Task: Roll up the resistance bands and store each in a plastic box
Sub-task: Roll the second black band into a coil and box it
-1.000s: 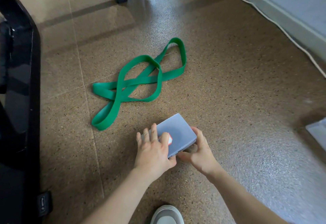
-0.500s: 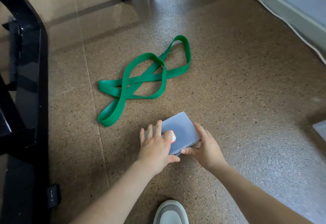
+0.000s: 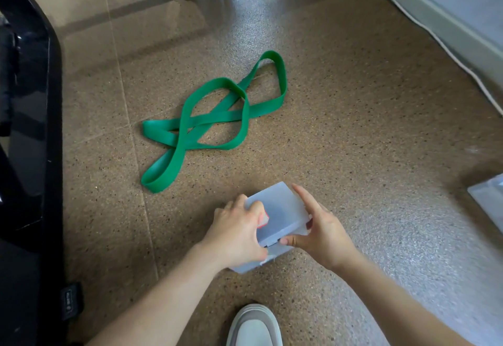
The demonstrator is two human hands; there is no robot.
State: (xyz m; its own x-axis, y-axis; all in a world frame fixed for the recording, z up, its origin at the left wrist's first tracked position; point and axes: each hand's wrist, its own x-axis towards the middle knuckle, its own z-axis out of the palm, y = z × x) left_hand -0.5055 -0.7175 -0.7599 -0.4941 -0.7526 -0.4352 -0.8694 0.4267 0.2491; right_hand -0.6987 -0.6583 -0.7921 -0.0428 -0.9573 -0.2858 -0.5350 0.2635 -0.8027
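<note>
A translucent grey plastic box (image 3: pixel 283 209) with a small red-edged sticker sits low on the speckled floor between my hands. My left hand (image 3: pixel 236 231) grips its left side, fingers curled over the lid edge. My right hand (image 3: pixel 318 228) holds the right side, thumb at the front edge where the lid stands slightly apart from the base, forefinger lying along the far side. A green resistance band (image 3: pixel 212 125) lies unrolled in crossed loops on the floor just beyond the box, touching neither hand.
A black piece of furniture (image 3: pixel 30 141) fills the left edge. A second translucent box (image 3: pixel 490 201) shows at the right edge. A white cable (image 3: pixel 424 24) runs along the grey wall base at upper right. My white shoe (image 3: pixel 254 326) is at the bottom.
The box has been drawn nearer to me and its front lid edge now stands slightly apart from the base. My left hand went from lying on the lid to curling over its edge.
</note>
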